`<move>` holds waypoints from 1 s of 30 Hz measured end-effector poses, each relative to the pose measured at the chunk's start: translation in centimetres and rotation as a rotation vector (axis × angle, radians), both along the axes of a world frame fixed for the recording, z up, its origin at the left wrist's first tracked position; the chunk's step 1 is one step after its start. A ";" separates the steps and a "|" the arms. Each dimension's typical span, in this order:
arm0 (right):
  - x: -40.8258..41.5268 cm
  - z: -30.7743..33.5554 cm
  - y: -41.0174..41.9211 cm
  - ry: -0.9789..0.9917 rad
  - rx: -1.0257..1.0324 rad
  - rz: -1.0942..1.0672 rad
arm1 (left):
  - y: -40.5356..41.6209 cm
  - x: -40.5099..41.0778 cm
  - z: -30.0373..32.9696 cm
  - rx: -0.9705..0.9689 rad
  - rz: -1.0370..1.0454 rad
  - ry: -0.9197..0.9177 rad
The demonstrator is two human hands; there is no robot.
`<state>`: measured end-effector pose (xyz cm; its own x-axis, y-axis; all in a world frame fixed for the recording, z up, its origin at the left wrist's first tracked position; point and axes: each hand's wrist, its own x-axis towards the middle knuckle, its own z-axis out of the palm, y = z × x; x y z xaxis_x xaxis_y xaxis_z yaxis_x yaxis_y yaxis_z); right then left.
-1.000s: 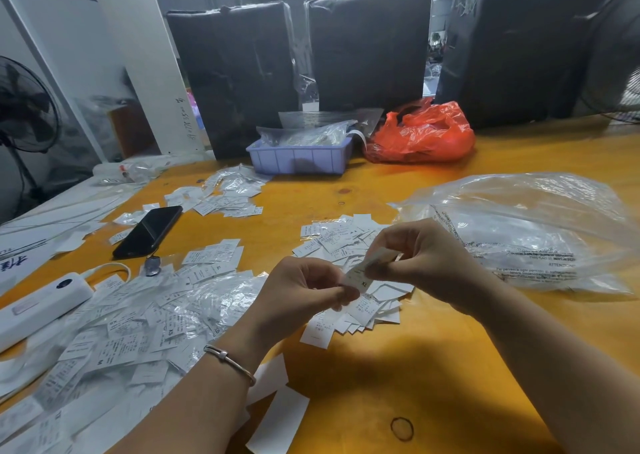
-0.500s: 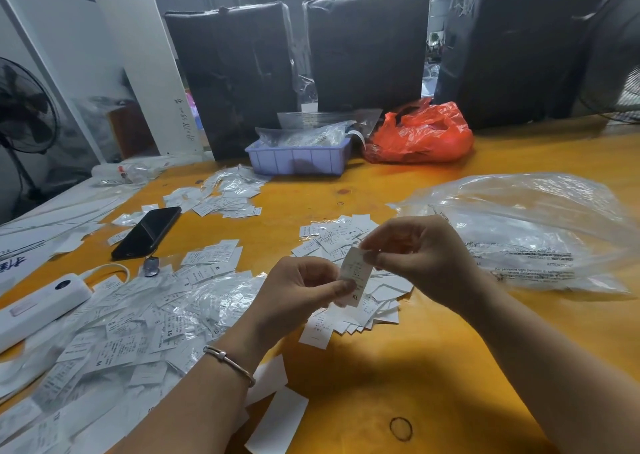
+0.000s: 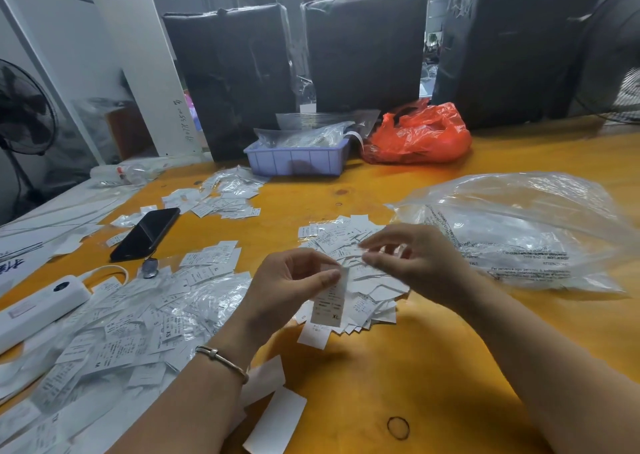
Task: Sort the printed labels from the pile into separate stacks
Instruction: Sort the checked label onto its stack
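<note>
Over the yellow-orange wooden table, centre-near, my left hand pinches one white printed label marked XL between thumb and forefinger; it hangs upright just above the near edge of the loose pile of white labels. My right hand hovers over that pile, fingers spread and loosely bent, gripping nothing I can see. Left: a bigger spread of labels and clear film, black phone. Right: crumpled clear plastic bag.

The right hand is motion-blurred, so its fingers' grip cannot be told. It hides part of the label pile. Right of that pile, the clear bag has print too small to read.
</note>
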<state>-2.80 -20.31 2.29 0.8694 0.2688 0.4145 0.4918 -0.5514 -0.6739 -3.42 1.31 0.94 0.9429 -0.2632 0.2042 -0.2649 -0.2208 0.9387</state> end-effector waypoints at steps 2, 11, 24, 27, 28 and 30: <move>1.0 -0.3 -1.5 -0.056 -0.111 -0.354 | 0.8 0.4 0.2 0.008 0.065 -0.041; 3.4 -2.0 -6.3 0.206 -0.544 -0.930 | 5.3 2.7 -0.4 0.704 0.666 -0.045; 4.1 -2.5 -6.9 -0.012 -0.354 -0.955 | 1.6 1.6 -1.5 0.654 0.259 -0.373; 4.1 -2.7 -6.8 -0.008 -0.278 -0.923 | 0.4 1.4 -1.9 0.689 0.063 -0.410; 4.1 -2.7 -6.8 0.000 -0.286 -0.926 | 0.1 1.4 -2.0 0.728 0.030 -0.422; 4.2 -2.7 -6.8 0.042 -0.320 -0.938 | -0.5 1.5 -2.1 0.787 0.002 -0.445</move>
